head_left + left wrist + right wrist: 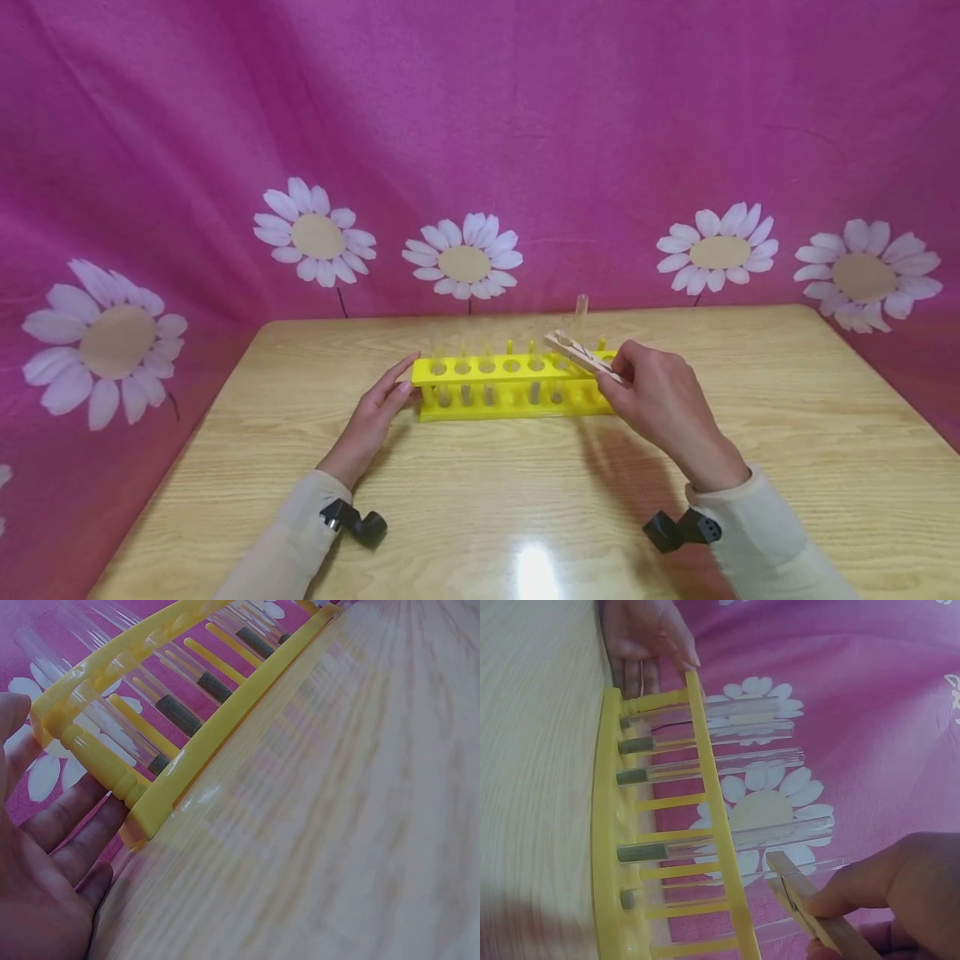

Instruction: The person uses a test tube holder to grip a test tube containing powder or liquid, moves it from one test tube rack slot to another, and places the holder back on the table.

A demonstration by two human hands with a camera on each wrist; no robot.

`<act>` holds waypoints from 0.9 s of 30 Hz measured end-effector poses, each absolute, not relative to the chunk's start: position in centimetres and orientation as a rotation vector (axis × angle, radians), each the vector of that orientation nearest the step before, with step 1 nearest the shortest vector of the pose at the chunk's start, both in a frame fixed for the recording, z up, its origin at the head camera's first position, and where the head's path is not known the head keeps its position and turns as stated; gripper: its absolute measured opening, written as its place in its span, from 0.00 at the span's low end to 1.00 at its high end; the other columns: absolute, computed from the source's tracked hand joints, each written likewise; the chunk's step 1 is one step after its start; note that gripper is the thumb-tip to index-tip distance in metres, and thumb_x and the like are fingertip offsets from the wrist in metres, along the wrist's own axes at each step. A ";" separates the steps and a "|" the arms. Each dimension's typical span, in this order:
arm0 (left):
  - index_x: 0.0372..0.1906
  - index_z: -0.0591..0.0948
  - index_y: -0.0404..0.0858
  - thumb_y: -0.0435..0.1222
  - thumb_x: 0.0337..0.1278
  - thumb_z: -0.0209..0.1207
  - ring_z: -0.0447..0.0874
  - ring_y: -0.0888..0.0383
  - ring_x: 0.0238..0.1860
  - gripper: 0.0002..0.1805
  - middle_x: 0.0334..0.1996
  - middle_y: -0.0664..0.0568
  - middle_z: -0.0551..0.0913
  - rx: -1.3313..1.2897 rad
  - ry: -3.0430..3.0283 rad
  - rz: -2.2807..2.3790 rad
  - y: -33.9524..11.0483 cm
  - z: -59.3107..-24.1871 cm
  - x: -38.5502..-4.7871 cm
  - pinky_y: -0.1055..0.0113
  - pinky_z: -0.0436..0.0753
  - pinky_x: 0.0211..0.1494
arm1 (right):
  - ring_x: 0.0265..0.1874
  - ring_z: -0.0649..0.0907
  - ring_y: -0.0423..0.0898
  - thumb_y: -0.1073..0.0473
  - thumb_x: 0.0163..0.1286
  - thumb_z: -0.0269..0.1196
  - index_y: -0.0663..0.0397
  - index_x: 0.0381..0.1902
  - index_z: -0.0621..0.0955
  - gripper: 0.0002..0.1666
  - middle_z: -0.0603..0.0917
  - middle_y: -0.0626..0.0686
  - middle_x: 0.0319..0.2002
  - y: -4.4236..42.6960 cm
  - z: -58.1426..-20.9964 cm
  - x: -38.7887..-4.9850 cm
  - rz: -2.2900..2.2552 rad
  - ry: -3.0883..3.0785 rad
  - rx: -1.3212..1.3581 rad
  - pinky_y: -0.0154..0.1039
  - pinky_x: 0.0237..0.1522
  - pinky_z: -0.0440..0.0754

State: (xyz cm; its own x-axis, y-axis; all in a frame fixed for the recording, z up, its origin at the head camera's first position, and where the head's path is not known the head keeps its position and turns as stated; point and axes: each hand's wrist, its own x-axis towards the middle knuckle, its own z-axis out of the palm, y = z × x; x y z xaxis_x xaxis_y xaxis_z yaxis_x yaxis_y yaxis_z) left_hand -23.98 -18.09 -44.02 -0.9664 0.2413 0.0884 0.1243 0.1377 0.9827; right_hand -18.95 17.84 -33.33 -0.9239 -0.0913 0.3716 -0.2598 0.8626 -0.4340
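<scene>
A yellow test tube rack [491, 410] stands on the table, with several clear test tubes [761, 761] upright in its holes. Dark grey-green material [645, 852] sits at the bottom of several tubes. My left hand [375, 417] is at the rack's left end. Its fairly straight fingers [82, 840] touch the end post. My right hand [663, 400] pinches a wooden test tube holder [581, 354] between thumb and fingers, over the rack's right half. The holder's tip is beside a tube's upper part; whether it clamps that tube I cannot tell.
The rack rests on a wood-grain table [480, 500]. Behind it hangs a magenta cloth [570, 150] with large white flowers. Thin yellow pegs [671, 802] rise along the rack's back. A black camera mount [682, 531] is on each wrist.
</scene>
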 end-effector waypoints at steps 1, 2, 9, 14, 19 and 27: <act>0.72 0.63 0.59 0.51 0.72 0.46 0.72 0.46 0.62 0.26 0.69 0.50 0.67 0.370 2.300 1.970 -18.1 -44.0 -24.0 0.43 0.58 0.71 | 0.16 0.68 0.46 0.57 0.59 0.64 0.55 0.24 0.77 0.10 0.72 0.48 0.15 17.8 -33.4 -19.0 0.695 -2.697 0.264 0.38 0.19 0.64; 0.72 0.62 0.59 0.51 0.73 0.46 0.72 0.46 0.62 0.26 0.69 0.50 0.67 0.371 2.302 1.971 -18.1 -44.0 -23.9 0.43 0.58 0.71 | 0.16 0.68 0.46 0.57 0.59 0.64 0.55 0.24 0.77 0.09 0.72 0.48 0.15 17.8 -33.4 -19.0 0.693 -2.699 0.265 0.38 0.19 0.64; 0.72 0.62 0.59 0.48 0.74 0.45 0.72 0.46 0.62 0.25 0.70 0.51 0.66 0.366 2.317 1.970 -18.0 -43.8 -23.9 0.43 0.58 0.71 | 0.17 0.68 0.47 0.57 0.59 0.64 0.55 0.24 0.77 0.09 0.71 0.48 0.15 17.8 -33.6 -19.1 0.690 -2.711 0.263 0.38 0.20 0.63; 0.73 0.62 0.58 0.49 0.74 0.45 0.72 0.46 0.62 0.25 0.70 0.52 0.65 0.377 2.313 1.975 -18.0 -43.8 -23.9 0.44 0.59 0.71 | 0.16 0.68 0.47 0.57 0.59 0.64 0.55 0.24 0.77 0.09 0.72 0.48 0.16 17.8 -33.7 -19.2 0.691 -2.719 0.264 0.38 0.19 0.64; 0.73 0.63 0.57 0.49 0.74 0.45 0.72 0.45 0.62 0.26 0.70 0.52 0.65 0.386 2.303 1.982 -18.0 -43.9 -23.9 0.44 0.58 0.71 | 0.17 0.69 0.47 0.57 0.59 0.65 0.55 0.24 0.77 0.10 0.72 0.48 0.16 17.8 -33.8 -19.2 0.696 -2.730 0.256 0.38 0.19 0.64; 0.72 0.62 0.59 0.50 0.73 0.45 0.71 0.48 0.64 0.25 0.72 0.57 0.61 0.350 2.311 1.957 -18.0 -43.9 -23.8 0.44 0.54 0.73 | 0.17 0.69 0.47 0.56 0.60 0.65 0.56 0.26 0.77 0.10 0.73 0.49 0.17 17.8 -33.6 -19.1 0.719 -2.772 0.224 0.38 0.20 0.65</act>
